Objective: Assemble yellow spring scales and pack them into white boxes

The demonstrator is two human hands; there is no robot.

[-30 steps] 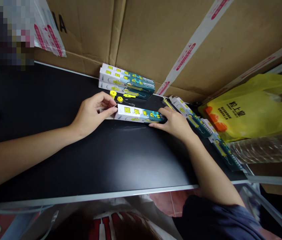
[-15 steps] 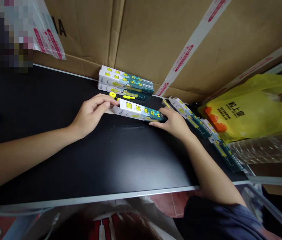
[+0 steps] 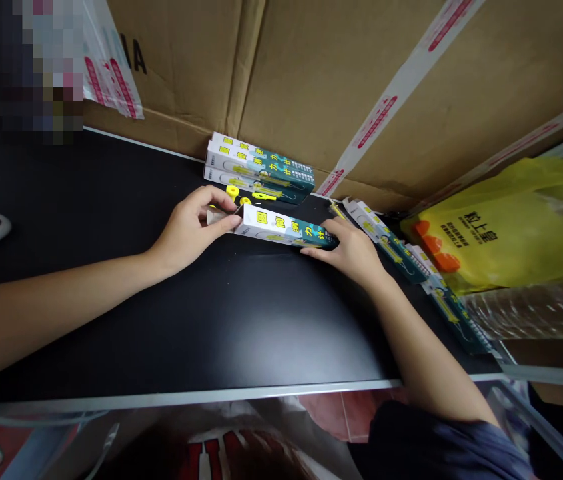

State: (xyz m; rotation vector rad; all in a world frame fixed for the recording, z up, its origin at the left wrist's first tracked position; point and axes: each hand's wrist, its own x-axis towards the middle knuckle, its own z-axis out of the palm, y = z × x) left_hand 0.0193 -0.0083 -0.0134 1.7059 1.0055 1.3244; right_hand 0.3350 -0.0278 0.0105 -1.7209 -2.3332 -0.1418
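A long white and teal box (image 3: 286, 228) with yellow characters lies on the black table (image 3: 241, 320). My right hand (image 3: 354, 252) is wrapped round its right end, thumb in front and fingers behind. At the box's left end, my left hand (image 3: 194, 230) pinches the pale end flap (image 3: 216, 216) between thumb and fingers. Just behind this end lie small yellow parts: a round piece (image 3: 232, 192), another one (image 3: 245, 201) beside it, and a slim yellow piece (image 3: 264, 196).
Similar boxes (image 3: 261, 167) are stacked behind, against a large cardboard box (image 3: 186, 80). More boxes (image 3: 386, 241) line the right edge, by a yellow bag (image 3: 511, 227) with orange items. A white-edged device (image 3: 4, 230) lies at left.
My left thumb has moved onto the box's left end, and the flap now shows between thumb and fingers. The whole view has shifted slightly. My right hand keeps its hold.
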